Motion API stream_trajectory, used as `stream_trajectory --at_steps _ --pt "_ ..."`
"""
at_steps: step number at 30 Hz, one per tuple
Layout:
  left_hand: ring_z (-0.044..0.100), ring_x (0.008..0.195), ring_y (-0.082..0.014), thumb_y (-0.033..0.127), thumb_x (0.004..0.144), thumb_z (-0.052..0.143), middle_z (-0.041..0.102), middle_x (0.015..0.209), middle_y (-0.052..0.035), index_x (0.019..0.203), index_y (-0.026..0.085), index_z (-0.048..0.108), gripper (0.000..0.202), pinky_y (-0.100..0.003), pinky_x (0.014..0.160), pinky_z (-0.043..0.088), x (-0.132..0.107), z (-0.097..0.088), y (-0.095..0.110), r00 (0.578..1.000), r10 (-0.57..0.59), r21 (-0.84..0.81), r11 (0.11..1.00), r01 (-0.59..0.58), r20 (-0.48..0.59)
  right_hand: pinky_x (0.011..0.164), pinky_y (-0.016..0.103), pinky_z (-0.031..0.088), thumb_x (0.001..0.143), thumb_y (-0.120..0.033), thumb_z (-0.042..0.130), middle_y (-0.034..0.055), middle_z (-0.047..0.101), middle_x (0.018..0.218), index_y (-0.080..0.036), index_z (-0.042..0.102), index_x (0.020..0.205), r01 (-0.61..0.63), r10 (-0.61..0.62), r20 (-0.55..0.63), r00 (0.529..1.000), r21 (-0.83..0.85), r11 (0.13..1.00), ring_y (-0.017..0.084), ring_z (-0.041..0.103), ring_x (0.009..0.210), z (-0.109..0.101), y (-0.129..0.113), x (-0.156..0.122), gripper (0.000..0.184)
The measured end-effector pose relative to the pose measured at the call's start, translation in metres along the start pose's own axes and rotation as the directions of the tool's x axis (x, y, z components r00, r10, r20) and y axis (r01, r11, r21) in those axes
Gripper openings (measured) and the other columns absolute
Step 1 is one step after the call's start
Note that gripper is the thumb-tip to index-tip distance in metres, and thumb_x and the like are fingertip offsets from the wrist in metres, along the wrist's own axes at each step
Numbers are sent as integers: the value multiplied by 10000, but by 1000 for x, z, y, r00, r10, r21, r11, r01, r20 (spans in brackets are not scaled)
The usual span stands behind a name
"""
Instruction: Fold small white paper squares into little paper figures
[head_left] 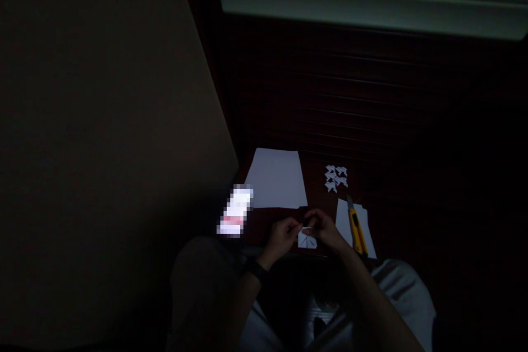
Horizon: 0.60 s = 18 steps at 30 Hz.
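A small white piece of folded paper (307,240) with crease lines lies at the near edge of the dark table, between my hands. My left hand (284,235), with a dark band on its wrist, pinches the paper's upper left corner. Over its upper right side, my right hand (324,229) has its thumb on the paper and its fingers curled above. The dim light hides exactly how the fingertips meet the paper.
Large white sheets (277,179) lie at the back left beside a bright, blurred phone (236,211). Several small folded paper figures (335,178) sit at the back right. A yellow utility knife (357,230) rests on smaller white paper (343,220) at the right. A wall (124,93) rises on the left.
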<state>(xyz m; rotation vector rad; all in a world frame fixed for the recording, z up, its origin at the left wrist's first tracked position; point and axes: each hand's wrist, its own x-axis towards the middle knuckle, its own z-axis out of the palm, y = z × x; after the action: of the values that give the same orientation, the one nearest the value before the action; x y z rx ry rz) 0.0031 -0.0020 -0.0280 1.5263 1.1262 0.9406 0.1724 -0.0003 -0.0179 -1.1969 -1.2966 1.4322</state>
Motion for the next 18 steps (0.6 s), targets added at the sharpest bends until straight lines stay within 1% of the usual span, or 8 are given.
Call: stream_trajectory --at_steps 3,6,8,11,14,15,18 --pt "551 589 -119 407 774 504 607 648 -17 734 135 610 294 -188 511 398 0 1 0 1000 -17 -11 1000 17 -3 503 210 402 550 -197 725 -48 535 628 -195 559 881 -23 26 43 999 -56 998 102 494 542 -2 -2 -1 370" --pt "571 620 -134 400 774 506 626 672 -31 764 136 632 293 -207 550 431 0 1 3 1000 -22 -27 999 22 -1 498 207 396 529 -202 736 -52 517 618 -181 578 827 -35 35 -7 999 -64 997 96 484 534 -2 1 1 338" --pt "588 684 -151 380 756 537 645 731 -49 791 137 645 269 -229 616 455 -1 0 6 1000 -6 -44 999 6 4 492 206 391 516 -214 746 -55 505 609 -175 582 811 -37 35 -43 998 -55 998 91 474 522 -1 4 2 340" --pt "599 778 -177 337 718 592 657 830 -79 872 133 655 264 -264 704 471 -2 -2 9 1000 -5 -95 995 5 4 474 203 375 515 -232 750 -56 497 596 -172 584 816 -37 35 -51 998 -40 999 86 457 500 -1 6 3 348" --pt "607 769 -181 300 705 608 659 851 -88 979 133 638 323 -272 685 487 -1 -3 5 999 -39 -151 988 43 25 475 202 368 510 -235 752 -51 511 605 -176 589 818 -29 27 -55 998 -39 999 89 463 505 -3 4 2 353" --pt "610 760 -180 293 704 609 661 853 -89 981 132 640 322 -270 673 490 -1 -3 3 998 -47 -166 985 52 38 476 203 368 504 -235 754 -48 518 609 -177 592 815 -29 27 -59 998 -46 999 92 468 510 -3 3 1 356" --pt "617 766 -189 294 702 611 671 869 -99 911 123 667 276 -272 670 493 0 -1 -3 997 -63 -209 975 70 38 478 205 371 494 -245 758 -45 527 599 -175 600 807 -38 35 -58 998 -61 997 98 478 513 -4 0 0 358"
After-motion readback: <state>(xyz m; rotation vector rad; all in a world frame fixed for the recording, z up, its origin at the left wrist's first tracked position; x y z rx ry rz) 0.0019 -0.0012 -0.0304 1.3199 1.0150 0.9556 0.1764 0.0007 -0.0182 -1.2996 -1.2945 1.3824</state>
